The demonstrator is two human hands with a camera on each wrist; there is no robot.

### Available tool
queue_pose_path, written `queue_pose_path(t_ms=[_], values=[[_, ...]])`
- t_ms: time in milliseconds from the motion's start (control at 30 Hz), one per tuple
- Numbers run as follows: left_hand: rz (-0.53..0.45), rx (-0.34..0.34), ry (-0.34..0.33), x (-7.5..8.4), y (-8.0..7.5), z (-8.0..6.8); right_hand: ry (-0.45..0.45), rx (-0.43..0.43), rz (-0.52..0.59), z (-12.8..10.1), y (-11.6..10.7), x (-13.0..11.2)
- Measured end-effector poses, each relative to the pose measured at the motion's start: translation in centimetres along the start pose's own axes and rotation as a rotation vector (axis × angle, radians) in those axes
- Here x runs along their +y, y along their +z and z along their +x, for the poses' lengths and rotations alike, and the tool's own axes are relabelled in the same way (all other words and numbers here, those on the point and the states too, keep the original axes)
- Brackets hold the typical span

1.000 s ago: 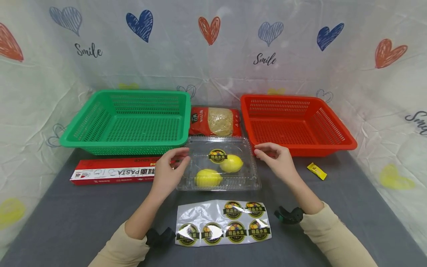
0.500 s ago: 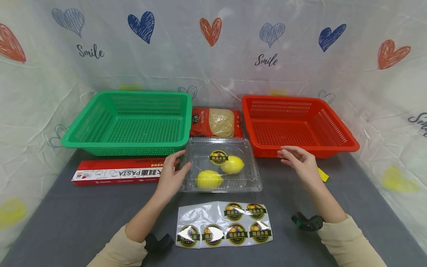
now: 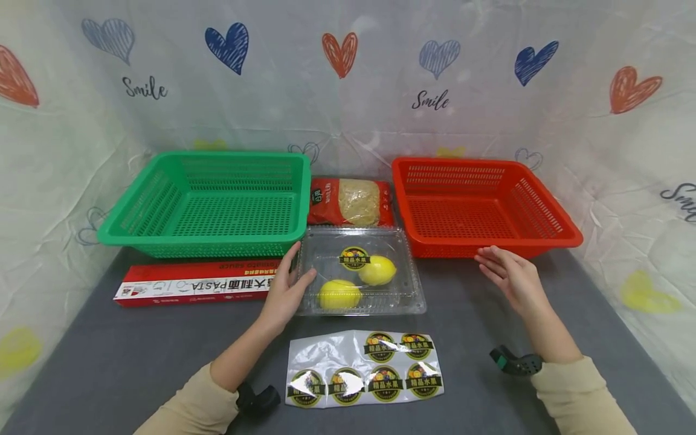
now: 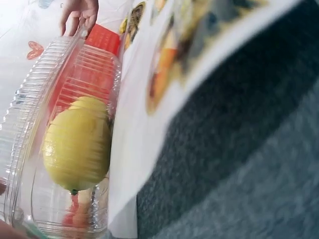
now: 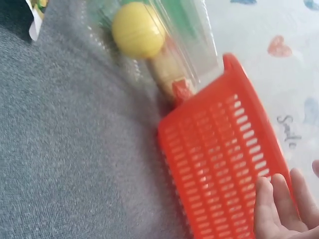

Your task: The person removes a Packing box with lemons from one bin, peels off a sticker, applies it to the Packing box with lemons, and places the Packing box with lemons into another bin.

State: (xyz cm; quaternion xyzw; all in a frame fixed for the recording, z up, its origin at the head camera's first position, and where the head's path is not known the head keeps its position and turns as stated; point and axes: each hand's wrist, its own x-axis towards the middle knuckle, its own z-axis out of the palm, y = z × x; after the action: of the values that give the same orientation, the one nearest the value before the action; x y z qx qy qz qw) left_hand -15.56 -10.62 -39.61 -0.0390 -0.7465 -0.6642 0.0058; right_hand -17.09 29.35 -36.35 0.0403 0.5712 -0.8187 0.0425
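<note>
In the head view, the left hand (image 3: 286,287) sits left of centre, its fingers and thumb curled round the left edge of the clear clamshell box (image 3: 360,273), which lies in the middle of the frame on the grey table (image 3: 136,350) and holds two lemons (image 3: 377,270) under a round sticker. The right hand (image 3: 513,277) hovers at centre right, fingers relaxed and spread, holding nothing, just before the front rim of the red basket (image 3: 478,202). The green basket (image 3: 209,202) fills the upper left, a bag of noodles (image 3: 350,202) lies between the two baskets behind the box, a red pasta carton (image 3: 196,283) lies just left of the left hand, and a sticker sheet (image 3: 364,367) lies at lower centre, in front of the box. In the left wrist view, the box's ribbed wall and one lemon (image 4: 77,149) fill the left side, the sticker sheet (image 4: 164,99) running beside it; the hand itself is nearly out of frame. In the right wrist view, the right hand's straight fingers (image 5: 279,209) show at lower right, against the red basket (image 5: 224,164), with a lemon (image 5: 138,30) blurred at the top.
</note>
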Motion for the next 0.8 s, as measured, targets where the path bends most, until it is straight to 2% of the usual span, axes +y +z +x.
queue_pose_path(t_ms=[233, 367, 567, 800], values=[[-0.079, 0.038, 0.022, 0.0, 0.2, -0.1, 0.141, -0.026, 0.219, 0.8, -0.7, -0.4], [-0.105, 0.059, 0.023, 0.3, 0.3, -0.2, 0.179, 0.004, 0.306, 1.2, -0.6, -0.7], [-0.095, 0.081, 0.021, 0.7, 0.2, -0.4, 0.205, 0.077, 0.385, 1.9, -0.2, -1.2], [-0.095, 0.065, 0.008, 1.1, 0.2, -1.1, 0.195, 0.109, 0.414, 2.0, -0.1, -1.1]])
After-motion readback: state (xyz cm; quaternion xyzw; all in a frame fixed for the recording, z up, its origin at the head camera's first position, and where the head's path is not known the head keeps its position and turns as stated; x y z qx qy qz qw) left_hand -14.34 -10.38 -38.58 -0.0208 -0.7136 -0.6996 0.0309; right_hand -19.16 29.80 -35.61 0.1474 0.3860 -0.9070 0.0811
